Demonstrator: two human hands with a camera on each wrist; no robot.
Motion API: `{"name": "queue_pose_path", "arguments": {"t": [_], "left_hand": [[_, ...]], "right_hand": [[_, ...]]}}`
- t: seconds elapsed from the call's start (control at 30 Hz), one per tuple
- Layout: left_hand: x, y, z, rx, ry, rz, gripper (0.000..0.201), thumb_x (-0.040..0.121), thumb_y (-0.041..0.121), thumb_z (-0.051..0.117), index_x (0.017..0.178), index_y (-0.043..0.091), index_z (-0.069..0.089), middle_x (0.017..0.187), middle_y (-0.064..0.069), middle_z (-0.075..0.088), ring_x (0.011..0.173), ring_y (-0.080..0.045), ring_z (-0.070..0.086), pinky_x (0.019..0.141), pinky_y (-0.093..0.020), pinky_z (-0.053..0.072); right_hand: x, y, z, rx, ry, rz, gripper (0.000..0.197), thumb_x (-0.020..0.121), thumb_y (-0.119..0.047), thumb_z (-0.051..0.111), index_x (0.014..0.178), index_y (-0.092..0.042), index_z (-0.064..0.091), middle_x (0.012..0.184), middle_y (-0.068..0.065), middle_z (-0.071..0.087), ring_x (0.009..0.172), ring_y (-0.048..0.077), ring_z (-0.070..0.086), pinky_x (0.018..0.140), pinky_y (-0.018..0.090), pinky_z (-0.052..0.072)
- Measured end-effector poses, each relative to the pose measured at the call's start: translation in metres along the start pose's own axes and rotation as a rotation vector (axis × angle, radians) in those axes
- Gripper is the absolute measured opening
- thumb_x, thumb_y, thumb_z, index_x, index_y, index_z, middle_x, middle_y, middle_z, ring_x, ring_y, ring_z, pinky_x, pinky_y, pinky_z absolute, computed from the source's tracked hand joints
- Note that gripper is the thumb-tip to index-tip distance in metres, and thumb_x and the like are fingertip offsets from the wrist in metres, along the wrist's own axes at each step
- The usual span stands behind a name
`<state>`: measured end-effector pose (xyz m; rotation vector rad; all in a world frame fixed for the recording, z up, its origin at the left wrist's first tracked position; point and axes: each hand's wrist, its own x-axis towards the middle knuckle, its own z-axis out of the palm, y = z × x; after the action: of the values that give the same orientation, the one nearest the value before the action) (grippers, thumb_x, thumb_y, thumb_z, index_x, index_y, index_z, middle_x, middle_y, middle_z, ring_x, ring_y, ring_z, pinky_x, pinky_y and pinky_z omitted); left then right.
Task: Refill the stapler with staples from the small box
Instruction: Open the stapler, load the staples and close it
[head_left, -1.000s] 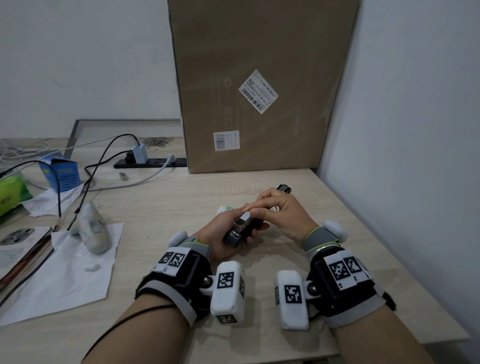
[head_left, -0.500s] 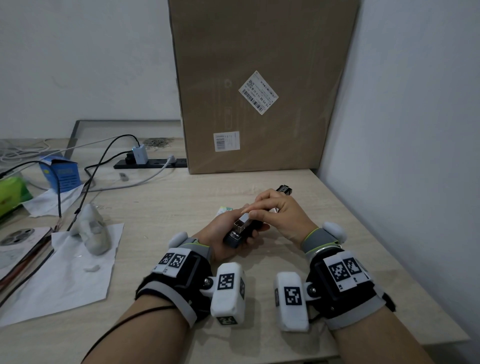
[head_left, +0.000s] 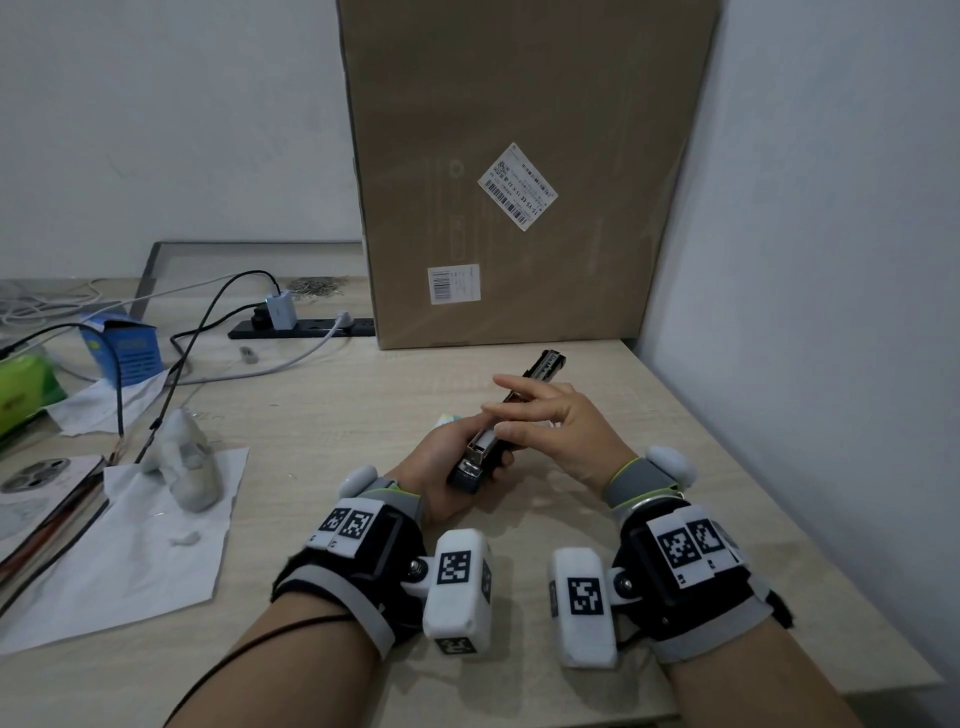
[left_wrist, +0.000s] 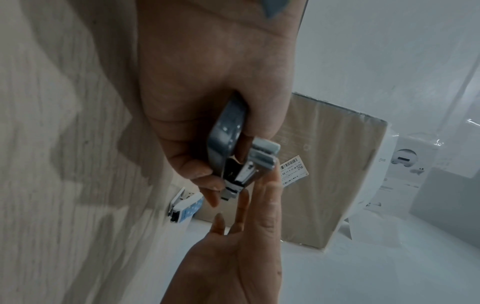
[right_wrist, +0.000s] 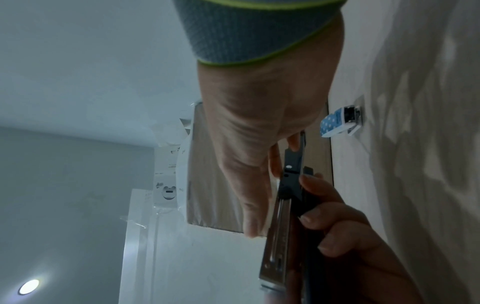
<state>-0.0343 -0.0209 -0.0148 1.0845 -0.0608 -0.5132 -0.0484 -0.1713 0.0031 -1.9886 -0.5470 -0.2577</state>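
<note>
My left hand (head_left: 441, 460) grips the base of a black stapler (head_left: 480, 452) that is swung open, its top arm (head_left: 543, 364) pointing away from me. The bare metal magazine (left_wrist: 265, 156) faces up. My right hand (head_left: 550, 421) hovers over the magazine with fingers spread and nearly straight, and its thumb (head_left: 511, 431) rests on the channel. The right wrist view has that thumb lying along the stapler (right_wrist: 278, 236), left-hand fingers (right_wrist: 345, 236) wrapped below it. The small staple box (left_wrist: 185, 205), white with blue dots, lies open on the table beyond my left hand (left_wrist: 207, 123).
A tall cardboard carton (head_left: 519, 182) stands behind the hands, and a wall (head_left: 831, 260) runs close along the right. To the left lie a power strip (head_left: 301, 327) with cables, a blue carton (head_left: 124, 348), and white paper bearing a grey lump (head_left: 182, 467).
My right hand's fingers have gone from a pinch on the magazine to spread and straighter. The stapler's top arm now shows more beyond the hand. The left hand holds steady.
</note>
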Motion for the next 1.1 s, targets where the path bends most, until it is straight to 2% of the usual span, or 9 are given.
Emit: {"name": "queue_pose_path", "arguments": {"t": [0.1,0.17,0.23,0.33,0.47,0.63,0.73,0.9,1.1], "left_hand": [[0.001,0.001,-0.001,-0.014,0.029,0.002,0.032,0.099,0.03,0.039,0.105,0.008,0.061,0.07,-0.006,0.07,0.048,-0.01,0.054,0.044,-0.018,0.042],[0.001,0.002,0.0,-0.041,0.033,-0.002,0.036,0.099,0.03,0.038,0.117,0.006,0.058,0.072,-0.007,0.071,0.047,-0.01,0.054,0.042,-0.017,0.043],[0.0,0.003,0.0,-0.06,0.019,-0.013,0.038,0.1,0.029,0.038,0.123,0.005,0.056,0.073,-0.007,0.071,0.047,-0.009,0.054,0.042,-0.018,0.044],[-0.003,0.003,0.0,-0.078,-0.018,-0.048,0.039,0.099,0.03,0.037,0.119,0.005,0.059,0.073,-0.007,0.07,0.047,-0.01,0.054,0.042,-0.017,0.043],[-0.008,0.004,0.004,-0.059,-0.086,-0.11,0.036,0.1,0.029,0.036,0.113,0.005,0.058,0.073,-0.01,0.065,0.047,-0.012,0.054,0.041,-0.017,0.042],[-0.011,0.005,0.003,-0.005,-0.118,-0.191,0.036,0.099,0.029,0.037,0.118,0.004,0.055,0.072,-0.011,0.065,0.046,-0.013,0.055,0.04,-0.019,0.043],[-0.012,0.006,0.004,-0.011,-0.086,-0.235,0.043,0.097,0.037,0.039,0.113,0.002,0.058,0.075,-0.016,0.07,0.046,-0.015,0.056,0.04,-0.019,0.043],[-0.013,0.01,0.002,-0.101,-0.109,-0.278,0.063,0.093,0.055,0.033,0.107,0.001,0.062,0.087,-0.027,0.071,0.047,-0.018,0.057,0.039,-0.018,0.04],[-0.016,0.013,0.0,-0.086,-0.111,-0.292,0.072,0.088,0.067,0.03,0.102,0.004,0.064,0.087,-0.027,0.07,0.046,-0.019,0.058,0.035,-0.016,0.038]], "right_hand": [[0.003,0.0,-0.001,0.093,0.14,0.027,0.029,0.079,-0.019,0.07,0.107,-0.026,0.068,0.126,-0.011,0.058,0.111,-0.01,0.046,0.091,0.01,0.034],[0.005,0.004,-0.003,0.111,0.332,0.07,0.028,0.082,-0.023,0.067,0.11,-0.025,0.067,0.122,-0.006,0.061,0.112,0.002,0.053,0.093,0.023,0.042],[0.007,0.012,-0.005,0.182,0.509,0.178,0.029,0.087,-0.025,0.061,0.116,-0.02,0.06,0.12,-0.004,0.06,0.11,0.01,0.055,0.091,0.027,0.047],[0.011,0.022,-0.005,0.421,0.616,0.388,0.034,0.093,-0.028,0.048,0.123,-0.012,0.049,0.125,0.005,0.056,0.107,0.018,0.06,0.094,0.034,0.049],[0.012,0.024,-0.004,0.84,0.508,0.473,0.033,0.099,-0.029,0.035,0.117,-0.008,0.052,0.109,0.01,0.061,0.095,0.022,0.063,0.081,0.034,0.051],[0.008,0.017,-0.012,1.087,0.44,0.257,0.023,0.098,-0.022,0.037,0.105,-0.012,0.057,0.099,0.008,0.069,0.087,0.019,0.069,0.071,0.03,0.056],[0.006,0.005,-0.011,1.012,0.329,0.156,0.023,0.091,-0.007,0.049,0.106,-0.016,0.064,0.094,0.0,0.073,0.086,0.015,0.066,0.074,0.027,0.054],[-0.002,-0.004,0.001,0.57,0.072,0.118,0.027,0.075,0.007,0.063,0.089,-0.014,0.074,0.085,-0.005,0.075,0.085,0.009,0.067,0.074,0.017,0.051],[-0.005,-0.004,-0.004,0.433,-0.131,0.162,0.036,0.08,0.001,0.064,0.108,-0.022,0.068,0.112,-0.004,0.066,0.1,0.009,0.064,0.082,0.023,0.054]]}}
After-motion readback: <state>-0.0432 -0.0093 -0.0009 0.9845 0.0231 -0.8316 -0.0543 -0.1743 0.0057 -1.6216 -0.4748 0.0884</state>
